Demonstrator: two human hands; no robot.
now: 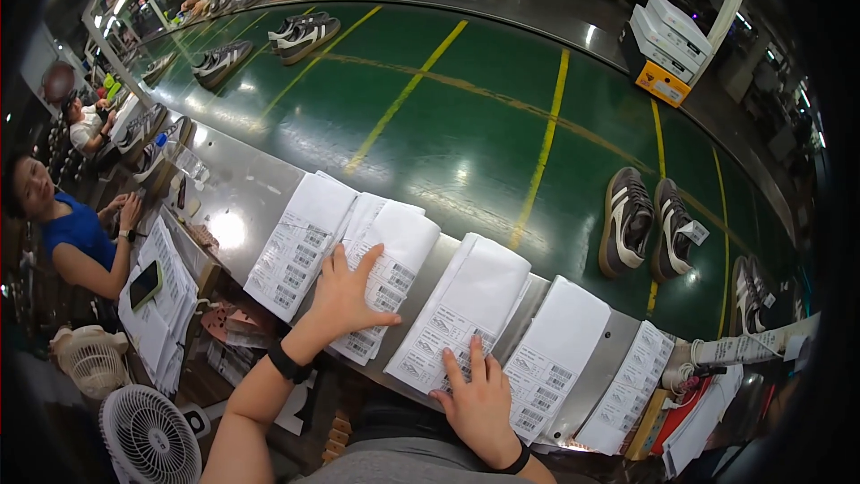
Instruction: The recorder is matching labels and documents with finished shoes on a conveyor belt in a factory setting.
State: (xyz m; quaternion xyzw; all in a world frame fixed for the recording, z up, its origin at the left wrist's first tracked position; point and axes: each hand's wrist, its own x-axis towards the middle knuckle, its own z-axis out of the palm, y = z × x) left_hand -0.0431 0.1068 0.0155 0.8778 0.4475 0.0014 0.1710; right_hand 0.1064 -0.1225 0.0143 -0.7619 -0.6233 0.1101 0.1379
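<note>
Several stacks of white label sheets printed with barcodes lie along a metal ledge in front of me. My left hand (pixel 342 300) is open, thumb and fingers spread over a label stack (pixel 403 237) left of centre. My right hand (pixel 481 401) is also open, its fingertips resting on the lower part of the middle label stack (pixel 485 273). Left of my left hand is another label stack (pixel 309 215). On the right lie a further label stack (pixel 571 318) and a narrower stack (pixel 641 372). Each hand covers part of the sheets below it.
Beyond the metal ledge (pixel 255 175) runs a green belt (pixel 430 152) with yellow lines, carrying dark sneakers (pixel 627 220). Shoe boxes (pixel 672 45) are piled at far right. At left are a person in blue (pixel 85 237), a phone (pixel 146 285) on papers and a fan (pixel 150 439).
</note>
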